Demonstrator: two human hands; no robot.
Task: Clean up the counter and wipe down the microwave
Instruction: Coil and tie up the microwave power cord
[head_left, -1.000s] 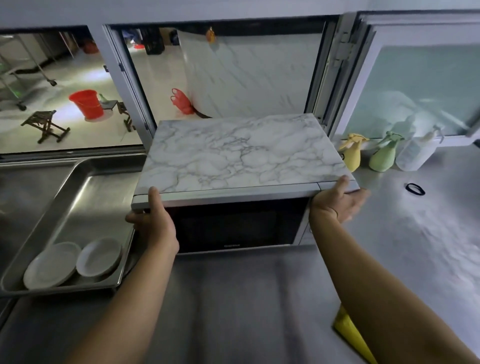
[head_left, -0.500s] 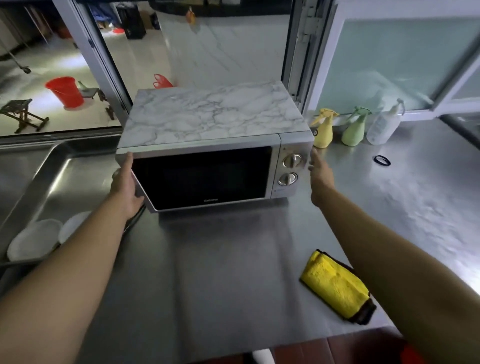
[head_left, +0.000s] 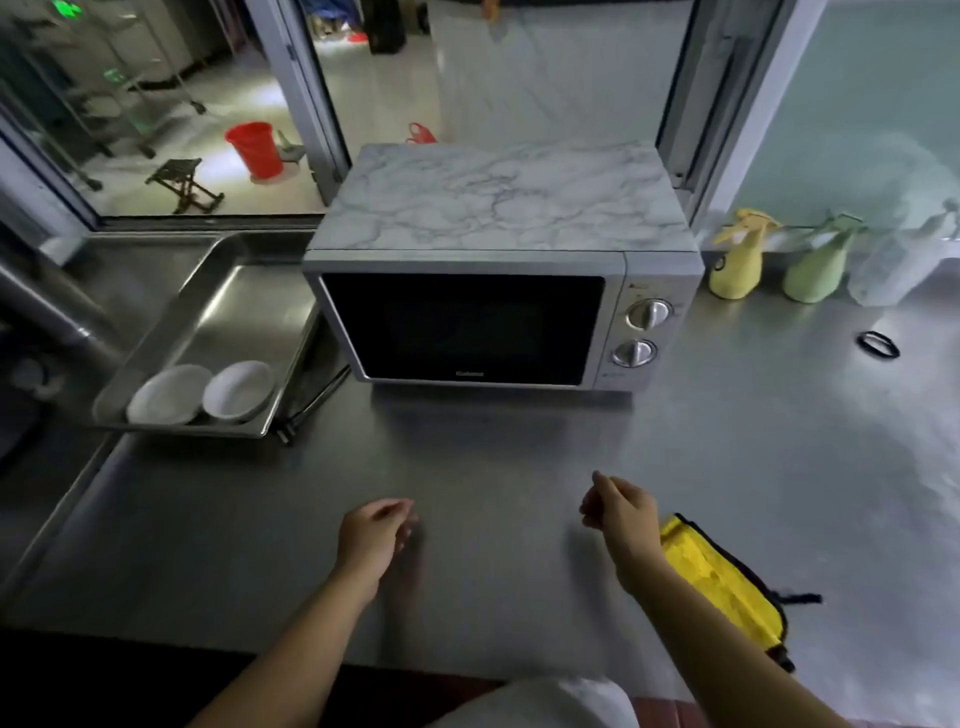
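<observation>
- The left hand (head_left: 375, 530) is hovering just above the worktop (head_left: 493, 561) with fingers loosely curled, holding nothing.
- The right hand (head_left: 618, 512) is hanging the same way, fingers relaxed and bent inward, gripping nothing, just beside the yellow cloth (head_left: 719, 582).
- The cloth is lying near the front edge of the worktop, its long axis running from the right hand diagonally toward the near right corner; a careless grab could be nudging it over that edge.
- The microwave (head_left: 498, 270) is sitting at the back of the worktop against the window frame, door shut and facing the person, its long axis running left to right, its two knobs (head_left: 644, 332) on the right.
- A cord and plug (head_left: 306, 410) are lying between the microwave and the metal tray (head_left: 156, 338); wiping the left side could be snagging it.
- Two white dishes (head_left: 202, 392) are resting in the tray's near end, and a knock to the tray could be rattling them.
- Spray bottles (head_left: 779, 260) are standing just right of the microwave, where a sweeping elbow could be tipping them.
</observation>
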